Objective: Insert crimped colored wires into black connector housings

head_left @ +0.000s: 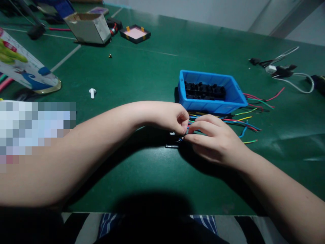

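My left hand (175, 117) is curled into a pinch, its fingertips touching or almost touching those of my right hand (215, 139). The right hand's fingers are bent together and point left. Whatever sits between the fingertips is mostly hidden; a small dark piece with a bluish wire end shows there. Just below lies a thin black strip (172, 146), and a small pale piece (172, 134) is beside the left fingertips. Several coloured wires (230, 120) spread out behind and to the right of the right hand, partly covered by it.
Behind my hands stands a blue bin (212, 105) holding black plastic parts (203, 90). White earbud (92, 93), cardboard box (88, 28) and shallow black tray (135, 33) are on the green table (152, 169), left side. A printed can (30, 64) leans far left; cables (281, 69) lie right.
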Tool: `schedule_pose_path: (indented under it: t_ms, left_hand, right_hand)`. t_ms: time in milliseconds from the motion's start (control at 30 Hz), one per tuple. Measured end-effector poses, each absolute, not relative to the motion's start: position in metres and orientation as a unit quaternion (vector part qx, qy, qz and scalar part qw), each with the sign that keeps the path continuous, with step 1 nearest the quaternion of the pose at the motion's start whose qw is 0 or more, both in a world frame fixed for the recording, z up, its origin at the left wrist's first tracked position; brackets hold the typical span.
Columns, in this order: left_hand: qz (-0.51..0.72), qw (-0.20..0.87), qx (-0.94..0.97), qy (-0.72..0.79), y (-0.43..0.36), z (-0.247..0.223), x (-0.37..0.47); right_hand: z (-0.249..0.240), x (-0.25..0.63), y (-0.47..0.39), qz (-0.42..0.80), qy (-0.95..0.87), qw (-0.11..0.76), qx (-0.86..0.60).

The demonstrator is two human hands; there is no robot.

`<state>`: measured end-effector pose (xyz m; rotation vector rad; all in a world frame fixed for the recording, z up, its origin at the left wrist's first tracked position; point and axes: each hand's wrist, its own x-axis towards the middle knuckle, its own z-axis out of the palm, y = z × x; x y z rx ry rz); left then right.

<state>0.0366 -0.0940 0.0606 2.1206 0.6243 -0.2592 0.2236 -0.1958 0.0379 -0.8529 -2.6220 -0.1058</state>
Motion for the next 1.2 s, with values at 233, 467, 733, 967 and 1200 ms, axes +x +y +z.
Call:
schedule_pose_path:
  t_ms: [233, 467, 733, 967, 1200]
  left_hand:
    - [-0.103, 0.462, 0.848, 0.237, -0.093, 0.062, 0.035]
    - [-0.111, 0.465, 0.848, 0.231, -0.092, 0.062, 0.036]
    - [-0.113, 0.451, 0.857, 0.223, -0.09, 0.062, 0.033]
    - [-0.113, 0.431, 0.862, 0.241, -0.093, 0.065, 0.034]
    - [-0.124, 0.392, 0.872, 0.266, -0.098, 0.069, 0.037]
  right_hand:
    - [0.036, 0.223, -0.197, -0.063, -0.937, 0.177, -0.295]
    - [0.036, 0.232, -0.193, 0.02, -0.914, 0.203, -0.352]
    - [0.039, 0.229, -0.197, 0.166, -0.837, 0.128, -0.506]
    - [0.035, 0.224, -0.199, 0.192, -0.828, 0.18, -0.495]
    - [0.031, 0.225, -0.199, 0.189, -0.835, 0.217, -0.469]
